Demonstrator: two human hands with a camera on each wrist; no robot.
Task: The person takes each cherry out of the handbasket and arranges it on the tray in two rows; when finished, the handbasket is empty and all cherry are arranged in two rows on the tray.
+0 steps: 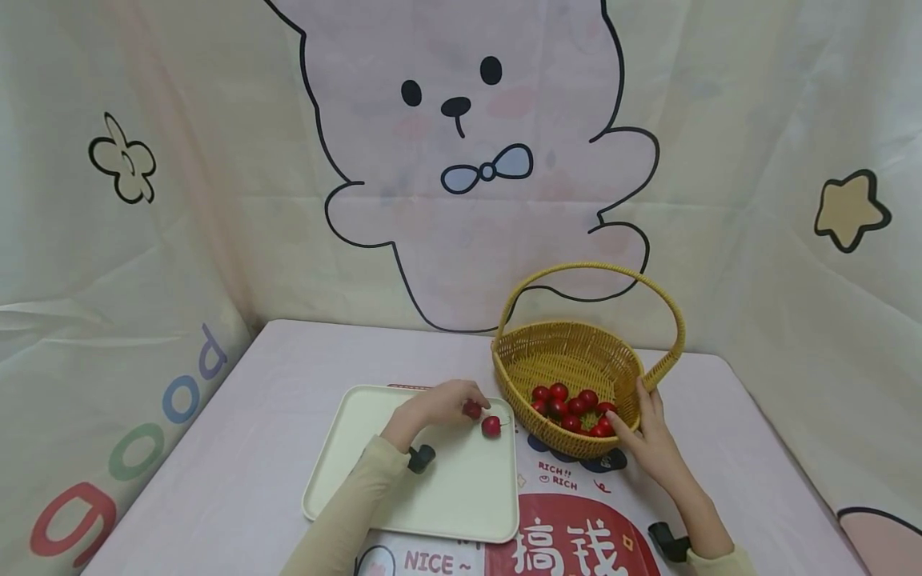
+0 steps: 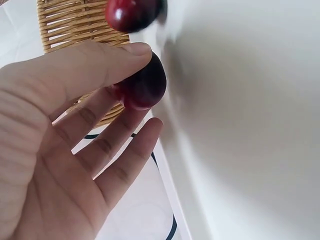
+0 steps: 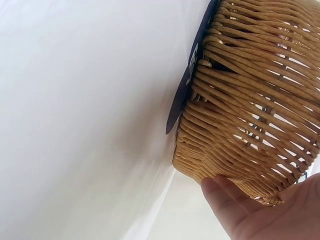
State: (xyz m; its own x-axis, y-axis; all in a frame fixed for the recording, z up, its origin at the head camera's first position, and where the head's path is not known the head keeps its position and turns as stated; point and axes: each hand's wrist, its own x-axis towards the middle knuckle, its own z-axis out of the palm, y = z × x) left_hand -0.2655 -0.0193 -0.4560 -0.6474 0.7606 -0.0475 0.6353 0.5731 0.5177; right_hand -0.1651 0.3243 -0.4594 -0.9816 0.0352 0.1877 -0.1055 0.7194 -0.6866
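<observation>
the left hand (image 1: 441,405) pinches one cherry (image 2: 146,82) between its thumb and fingertips, over the far right part of the pale tray (image 1: 410,488); the other fingers spread out beneath, as the left wrist view shows. just to the right of that hand, a second cherry (image 1: 491,426) with a thin stem lies on the tray, near its right edge. most of the tray stretches out below and in front of the left hand, on the near side.

the right hand (image 1: 654,444) grasps the side of the woven basket (image 1: 569,340), its thumb by the near rim and its fingers against the outer wall, near the foot of the tall handle (image 1: 592,266). to the left of the right thumb, inside the basket, a heap of red cherries (image 1: 576,406) gathers toward the near side.

nearer than the right hand and to its left, a printed mat (image 1: 569,528) with red and white lettering covers part of the white table (image 1: 238,472). beyond both hands hangs a cloth backdrop (image 1: 461,232) with a bear drawn on it.
</observation>
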